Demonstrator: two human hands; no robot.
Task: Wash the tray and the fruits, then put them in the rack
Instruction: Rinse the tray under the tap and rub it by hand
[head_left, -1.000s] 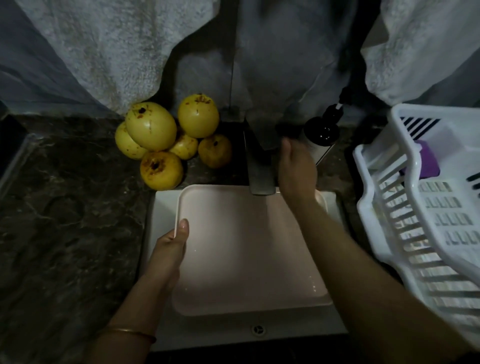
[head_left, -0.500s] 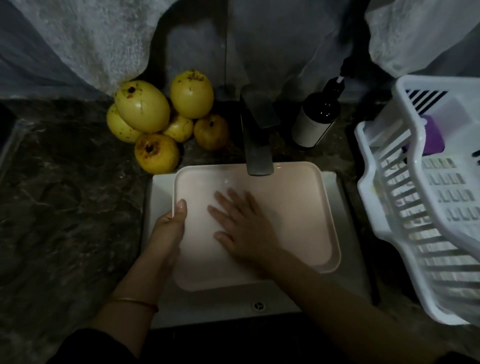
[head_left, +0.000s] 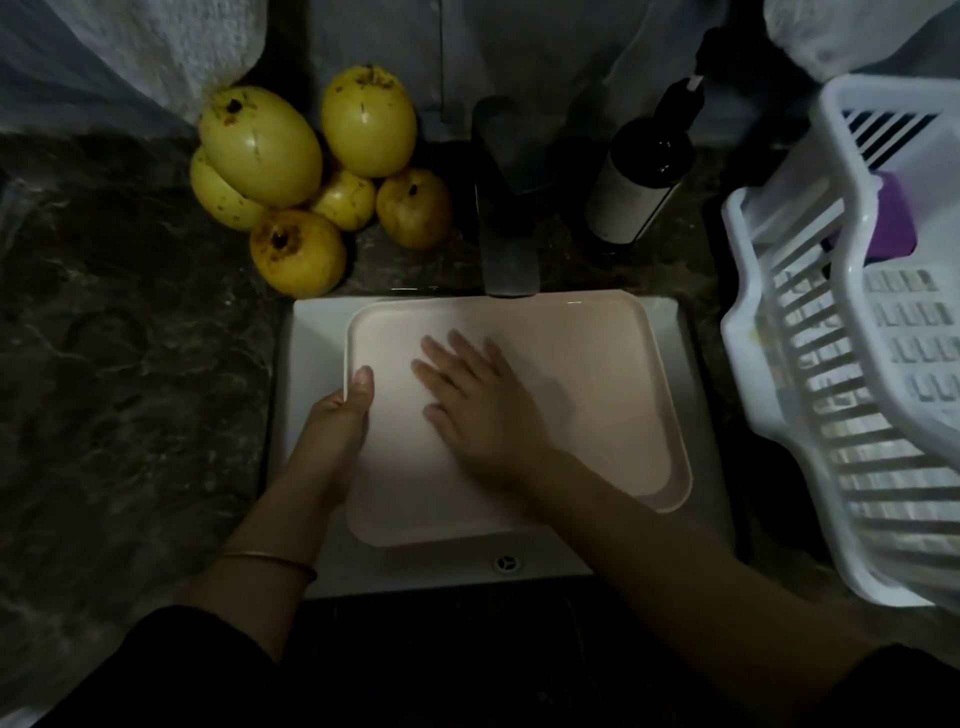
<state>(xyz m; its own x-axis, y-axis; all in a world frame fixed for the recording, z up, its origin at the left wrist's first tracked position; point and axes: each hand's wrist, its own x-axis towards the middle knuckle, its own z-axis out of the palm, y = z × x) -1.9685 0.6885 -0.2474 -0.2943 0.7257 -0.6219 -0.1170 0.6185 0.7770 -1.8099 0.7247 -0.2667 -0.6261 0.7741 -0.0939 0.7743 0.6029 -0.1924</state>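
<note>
- Location: the tray (head_left: 597, 374) lies flat in the sink (head_left: 317, 332) and fills most of the basin. Its far edge sits just under the tap (head_left: 506, 249). Whether water is running cannot be made out.
- Left hand (head_left: 337, 421): grips the tray's left rim with the thumb laid over the top edge. The fingers underneath are hidden.
- Right hand (head_left: 478, 400): lies flat on the tray floor, left of centre, with fingers straight and spread. It holds nothing.
- Tray handling: judged to be thin moulded plastic, so light and stiff, with some flex likely if it is lifted by one corner.
  - A smooth, wet floor gives a flat palm little purchase, so the raised rim is the reliable hold.
  - Take two opposite rims, thumbs above and fingers below.
  - Tilt the tray to drain it before carrying.
- Fruits (head_left: 311, 171): six yellow, blotched fruits sit heaped on the counter (head_left: 130, 338) behind the sink's left corner, touching one another.
  - They are judged firm, round and fairly heavy, slippery once wet and apt to roll.
  - Cup each one in a whole palm.
  - Take the upper ones first so the heap does not spill.
- Rack (head_left: 769, 332): white slatted plastic, standing on the counter just right of the sink. It is judged light, so set loads down gently.
- Bottle (head_left: 639, 182): a dark pump bottle stands between the tap and the rack. Keep the tray's edge away from it on the way across.
</note>
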